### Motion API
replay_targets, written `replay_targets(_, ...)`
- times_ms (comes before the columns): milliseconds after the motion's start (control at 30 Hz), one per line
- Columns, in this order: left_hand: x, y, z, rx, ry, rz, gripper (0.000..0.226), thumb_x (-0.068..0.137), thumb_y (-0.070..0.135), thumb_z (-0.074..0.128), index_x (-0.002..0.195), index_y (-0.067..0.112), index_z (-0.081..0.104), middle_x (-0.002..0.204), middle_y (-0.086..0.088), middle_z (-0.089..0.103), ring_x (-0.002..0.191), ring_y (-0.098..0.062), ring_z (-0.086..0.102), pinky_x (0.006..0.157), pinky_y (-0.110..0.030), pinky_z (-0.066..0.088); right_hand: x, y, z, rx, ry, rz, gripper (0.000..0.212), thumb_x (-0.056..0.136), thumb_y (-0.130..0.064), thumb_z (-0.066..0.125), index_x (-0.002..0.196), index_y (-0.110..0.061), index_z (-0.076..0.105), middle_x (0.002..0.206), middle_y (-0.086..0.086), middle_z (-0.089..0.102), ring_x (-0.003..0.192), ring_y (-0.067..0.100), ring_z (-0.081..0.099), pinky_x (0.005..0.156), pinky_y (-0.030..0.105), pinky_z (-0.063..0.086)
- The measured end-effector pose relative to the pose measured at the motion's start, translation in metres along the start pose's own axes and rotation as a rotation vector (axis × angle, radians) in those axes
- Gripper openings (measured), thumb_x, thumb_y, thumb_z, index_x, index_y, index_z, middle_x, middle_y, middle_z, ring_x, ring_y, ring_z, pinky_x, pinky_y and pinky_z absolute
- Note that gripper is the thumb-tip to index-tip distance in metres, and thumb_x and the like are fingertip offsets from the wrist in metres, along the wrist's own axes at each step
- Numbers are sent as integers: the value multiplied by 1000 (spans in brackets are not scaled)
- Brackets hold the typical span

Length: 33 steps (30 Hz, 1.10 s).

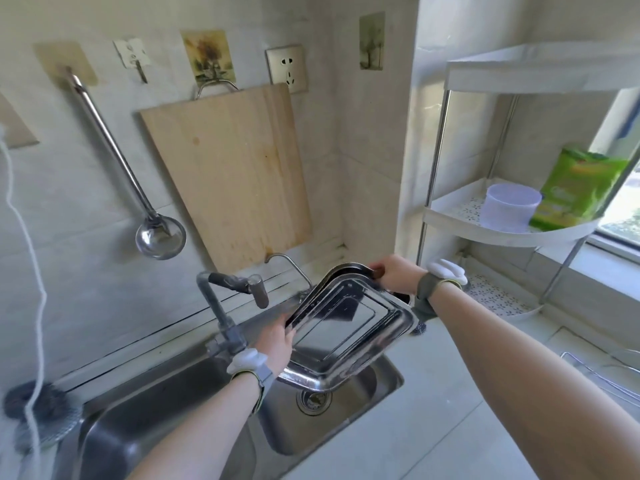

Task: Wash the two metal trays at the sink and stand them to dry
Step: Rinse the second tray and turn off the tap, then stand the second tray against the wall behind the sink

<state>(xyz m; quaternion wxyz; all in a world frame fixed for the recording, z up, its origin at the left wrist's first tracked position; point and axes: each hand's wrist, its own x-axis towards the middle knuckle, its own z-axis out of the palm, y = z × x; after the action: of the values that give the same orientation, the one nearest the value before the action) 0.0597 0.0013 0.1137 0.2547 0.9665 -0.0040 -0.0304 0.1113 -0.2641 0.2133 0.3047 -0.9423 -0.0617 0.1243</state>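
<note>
Steel trays (349, 327), seemingly two stacked, held tilted over sink basin (367, 414), probably for draining; left hand (277, 341) fingers curled round near edge; right hand (394, 275) fingers clasping far corner.

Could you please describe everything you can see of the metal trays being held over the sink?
The metal trays are two shiny steel rectangles with rounded corners and stepped rims, stacked slightly offset. They are held tilted in the air above the sink, a flat reflective face toward the camera. The left hand grips the near left edge; the right hand grips the far corner.
</note>
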Motion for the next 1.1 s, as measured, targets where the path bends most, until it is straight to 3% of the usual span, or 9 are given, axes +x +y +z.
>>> replay_targets(167, 2, -18, -3, 0, -2, 22, 8, 98, 21, 46, 99, 21, 54, 80, 0, 58, 89, -30, 64, 71, -33, 47, -1, -12, 3, -58, -182, 37, 47, 87, 2, 51, 130, -18, 58, 115, 1, 69, 91, 13, 63, 94, 33, 53)
replay_targets(267, 7, -16, -5, 8, -9, 68, 12, 98, 22, 46, 102, 18, 57, 75, 3, 55, 91, -32, 64, 68, -27, 38, -8, -14, -4, -16, -313, 93, 59, 82, 6, 55, 134, -23, 53, 113, -6, 67, 110, 16, 59, 109, 41, 40)
replay_targets(467, 13, -23, -14, 57, -47, 44, 22, 100, 22, 45, 108, 8, 60, 91, -9, 63, 97, -31, 63, 69, -27, 36, -32, 19, -10, 763, -411, 255, 78, 70, 14, 59, 135, -28, 49, 137, 5, 55, 130, 27, 47, 109, 48, 37)
replay_targets(567, 7, -27, -10, 68, -24, 34, 24, 100, 24, 45, 112, 12, 61, 98, -12, 68, 97, -32, 64, 69, -27, 36, -42, 1, 4, 334, -462, 253, 71, 79, -7, 71, 141, -26, 41, 139, 1, 51, 126, 20, 46, 110, 41, 35)
replay_targets(667, 1, -12, -6, -8, -30, 68, 18, 100, 19, 45, 103, 15, 62, 79, 0, 61, 84, -28, 61, 63, -23, 35, -38, -20, 38, -186, -67, 202, 29, 91, -28, 63, 116, -14, 59, 102, 5, 64, 88, 23, 61, 76, 30, 48)
replay_targets(767, -4, -11, -4, -87, 6, 40, 19, 97, 17, 49, 105, 18, 66, 80, 1, 65, 74, -22, 59, 62, -24, 39, -44, -11, 55, -188, 262, 126, 22, 99, -20, 49, 115, -18, 64, 80, 6, 59, 70, 28, 56, 62, 31, 43)
replay_targets(900, -7, -20, -4, -48, 6, 21, 39, 96, 2, 43, 125, 23, 61, 110, -6, 71, 99, -26, 67, 77, -26, 47, -58, 3, 63, -116, 294, 83, 21, 101, -19, 46, 110, -24, 64, 64, -1, 51, 64, 27, 51, 62, 34, 43)
replay_targets(1000, -8, -13, -2, -21, 19, 62, 42, 95, -1, 42, 126, 22, 60, 109, -8, 72, 99, -26, 67, 74, -25, 46, -70, 9, 66, -88, 328, 83, 23, 100, -21, 48, 117, -20, 65, 66, -2, 52, 72, 28, 55, 67, 36, 45)
replay_targets(1100, -11, 3, -2, -61, 48, 71, 39, 95, -1, 44, 123, 18, 62, 107, -10, 71, 97, -28, 66, 70, -25, 43, -81, 18, 60, -22, 371, 115, 19, 100, -21, 49, 99, -18, 67, 68, 1, 51, 71, 27, 51, 61, 33, 38)
